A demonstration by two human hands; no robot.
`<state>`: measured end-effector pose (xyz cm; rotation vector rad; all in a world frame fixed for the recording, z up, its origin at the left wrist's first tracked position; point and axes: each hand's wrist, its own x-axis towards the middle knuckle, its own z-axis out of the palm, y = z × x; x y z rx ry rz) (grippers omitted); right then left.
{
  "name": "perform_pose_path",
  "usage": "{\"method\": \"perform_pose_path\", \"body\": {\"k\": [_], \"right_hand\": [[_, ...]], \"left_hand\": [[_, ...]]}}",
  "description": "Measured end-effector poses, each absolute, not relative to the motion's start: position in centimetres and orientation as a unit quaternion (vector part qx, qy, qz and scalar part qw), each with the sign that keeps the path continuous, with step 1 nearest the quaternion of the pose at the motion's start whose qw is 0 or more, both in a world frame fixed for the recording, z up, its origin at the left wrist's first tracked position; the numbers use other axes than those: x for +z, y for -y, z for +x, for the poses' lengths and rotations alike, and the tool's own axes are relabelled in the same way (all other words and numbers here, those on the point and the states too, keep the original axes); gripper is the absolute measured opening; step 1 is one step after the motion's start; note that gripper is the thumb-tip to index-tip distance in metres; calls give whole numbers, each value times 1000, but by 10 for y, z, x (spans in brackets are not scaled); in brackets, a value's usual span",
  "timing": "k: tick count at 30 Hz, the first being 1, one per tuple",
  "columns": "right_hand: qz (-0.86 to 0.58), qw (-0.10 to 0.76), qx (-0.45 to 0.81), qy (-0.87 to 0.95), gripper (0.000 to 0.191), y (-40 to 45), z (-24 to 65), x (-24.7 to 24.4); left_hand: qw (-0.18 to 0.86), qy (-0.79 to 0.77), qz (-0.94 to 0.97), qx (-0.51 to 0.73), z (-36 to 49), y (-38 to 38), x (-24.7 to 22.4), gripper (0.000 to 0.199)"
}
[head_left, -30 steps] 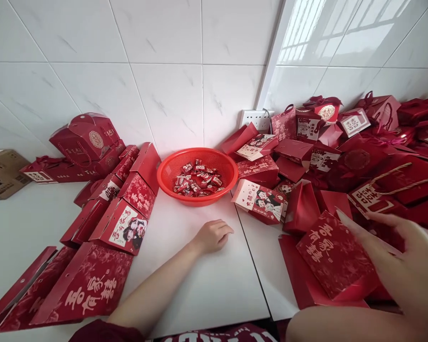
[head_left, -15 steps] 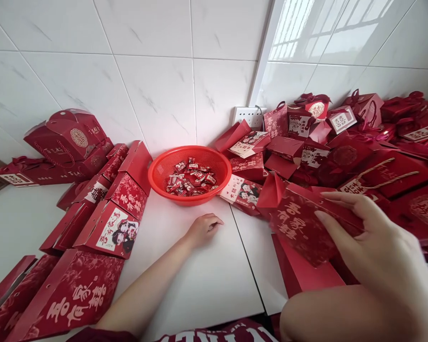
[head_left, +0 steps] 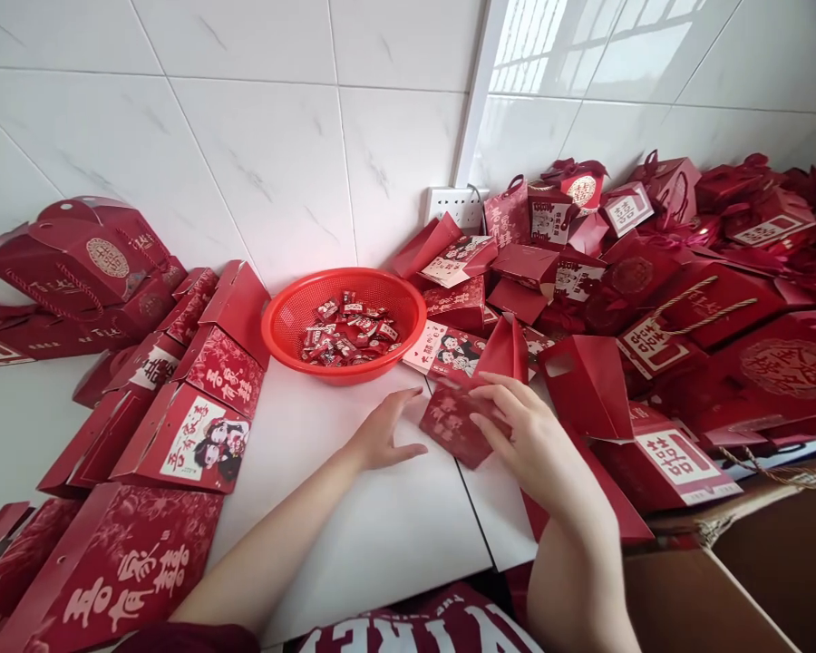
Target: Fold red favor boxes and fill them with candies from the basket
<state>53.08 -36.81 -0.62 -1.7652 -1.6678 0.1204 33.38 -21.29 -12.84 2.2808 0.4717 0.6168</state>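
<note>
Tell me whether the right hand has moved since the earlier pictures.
Yes, leftward: the right hand, holding a red box, was far right of the red basket and is now much nearer to it.

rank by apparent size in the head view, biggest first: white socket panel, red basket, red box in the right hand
1. Red basket
2. Red box in the right hand, partly hidden by it
3. White socket panel, farther from the camera, so true size is unsure
</note>
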Motion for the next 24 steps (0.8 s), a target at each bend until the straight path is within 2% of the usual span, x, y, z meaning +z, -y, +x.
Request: {"method": "perform_pose_path", "body": {"k": [4, 8, 13, 17, 21, 24], "right_hand": [[-729, 339, 15, 595, 24, 386, 554, -28], [-817, 256, -2, 517, 38, 422, 582, -53], [-869, 219, 65, 438, 61, 459, 591, -79], [-835, 155, 117, 514, 68, 475, 584, -86], [-842, 88, 105, 521, 74, 479, 581, -95], [-854, 113, 80, 501, 74, 470, 580, -102]], "left_hand": [[342, -192, 892, 225, 337, 212, -126, 78], [333, -209, 891, 227, 342, 220, -129, 78], [288, -315, 856, 292, 359, 248, -148, 92], [252, -353, 865, 254, 375, 262, -156, 115], [247, -367, 860, 253, 390, 273, -152, 131], [258, -347, 864, 258, 397, 281, -149, 133]]}}
